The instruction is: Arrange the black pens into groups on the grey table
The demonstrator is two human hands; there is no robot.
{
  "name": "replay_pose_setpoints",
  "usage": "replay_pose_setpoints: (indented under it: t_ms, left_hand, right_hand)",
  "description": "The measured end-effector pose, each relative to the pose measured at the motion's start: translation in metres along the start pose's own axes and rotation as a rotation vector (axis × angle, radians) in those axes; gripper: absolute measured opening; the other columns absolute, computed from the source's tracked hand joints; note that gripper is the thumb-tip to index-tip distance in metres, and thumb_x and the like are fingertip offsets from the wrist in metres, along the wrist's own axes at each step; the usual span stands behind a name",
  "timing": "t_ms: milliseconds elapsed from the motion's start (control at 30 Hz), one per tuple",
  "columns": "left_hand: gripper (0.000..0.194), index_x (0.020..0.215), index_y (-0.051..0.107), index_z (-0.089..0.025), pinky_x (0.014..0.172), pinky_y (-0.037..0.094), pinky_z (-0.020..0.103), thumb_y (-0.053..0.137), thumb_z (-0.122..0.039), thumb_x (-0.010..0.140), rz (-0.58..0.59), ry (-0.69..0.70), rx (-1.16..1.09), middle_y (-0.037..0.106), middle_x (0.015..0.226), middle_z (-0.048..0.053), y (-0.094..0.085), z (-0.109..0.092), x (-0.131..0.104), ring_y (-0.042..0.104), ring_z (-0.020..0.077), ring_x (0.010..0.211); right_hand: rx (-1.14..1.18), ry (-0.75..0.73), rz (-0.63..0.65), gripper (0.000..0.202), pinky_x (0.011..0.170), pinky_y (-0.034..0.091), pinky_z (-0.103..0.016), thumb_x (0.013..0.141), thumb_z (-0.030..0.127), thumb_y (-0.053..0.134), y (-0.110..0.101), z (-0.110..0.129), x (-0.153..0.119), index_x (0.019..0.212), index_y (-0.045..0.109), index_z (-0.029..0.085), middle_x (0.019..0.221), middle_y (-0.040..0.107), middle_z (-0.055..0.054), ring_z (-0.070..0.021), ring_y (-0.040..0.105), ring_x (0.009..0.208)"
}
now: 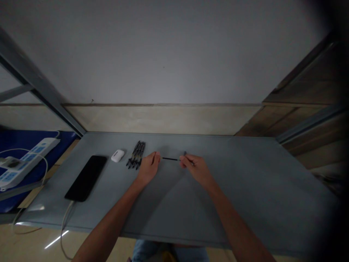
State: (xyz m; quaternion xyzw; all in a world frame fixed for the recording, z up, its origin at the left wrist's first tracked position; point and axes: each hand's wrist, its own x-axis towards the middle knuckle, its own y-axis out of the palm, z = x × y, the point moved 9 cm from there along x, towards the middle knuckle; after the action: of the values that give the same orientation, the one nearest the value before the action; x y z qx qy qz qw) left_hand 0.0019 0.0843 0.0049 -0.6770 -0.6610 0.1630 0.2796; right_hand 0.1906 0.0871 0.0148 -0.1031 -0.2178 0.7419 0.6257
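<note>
A thin dark rod [170, 158], like a pen refill, stretches level between my two hands above the grey table [169, 203]. Its left end is pinched in the fingers of my left hand [150, 163]. My right hand [194, 166] is closed around the other end, where a small dark piece, perhaps part of a pen, sticks out by the fingers. Just left of my left hand lies a bunch of several dark pens [136, 155], side by side on the table.
A white earbud case [117, 155] and a black phone [86, 178] with a white cable lie on the table's left side. Beyond the left edge, a white power strip [29, 160] rests on a blue surface. Metal posts rise at both back corners, before a wall.
</note>
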Motion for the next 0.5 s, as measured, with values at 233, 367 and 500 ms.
replay_pose_setpoints:
  t_ms: [233, 367, 500]
  left_hand:
    - [0.04, 0.067, 0.043, -0.019, 0.06, 0.031, 0.025, 0.027, -0.038, 0.098, -0.002, -0.007, -0.021, 0.047, 0.059, -0.002, -0.0002, -0.0018, -0.0004, 0.046, 0.0124, 0.058]
    - [0.039, 0.067, 0.043, -0.019, 0.06, 0.03, 0.025, 0.028, -0.038, 0.097, -0.007, -0.008, -0.026, 0.046, 0.059, -0.002, -0.0012, -0.003, -0.0005, 0.045, 0.0124, 0.058]
    - [0.04, 0.066, 0.043, -0.019, 0.06, 0.029, 0.025, 0.028, -0.039, 0.097, -0.007, -0.003, -0.024, 0.045, 0.059, -0.003, -0.0011, -0.0034, -0.001, 0.045, 0.0123, 0.058]
  right_hand:
    - [0.02, -0.087, -0.025, 0.019, 0.067, 0.045, -0.028, 0.081, 0.04, 0.064, -0.0004, 0.0037, 0.0014, 0.08, 0.067, 0.021, 0.076, 0.067, -0.002, -0.0165, 0.061, 0.071]
    - [0.007, -0.075, -0.018, 0.02, 0.067, 0.045, -0.028, 0.083, 0.04, 0.061, -0.0009, 0.0036, 0.0013, 0.078, 0.065, 0.021, 0.075, 0.067, -0.002, -0.0169, 0.061, 0.071]
    - [-0.002, -0.035, 0.041, 0.037, 0.064, 0.044, -0.028, 0.091, 0.041, 0.048, 0.005, 0.0014, -0.0002, 0.065, 0.062, 0.02, 0.065, 0.064, -0.002, -0.0159, 0.06, 0.064]
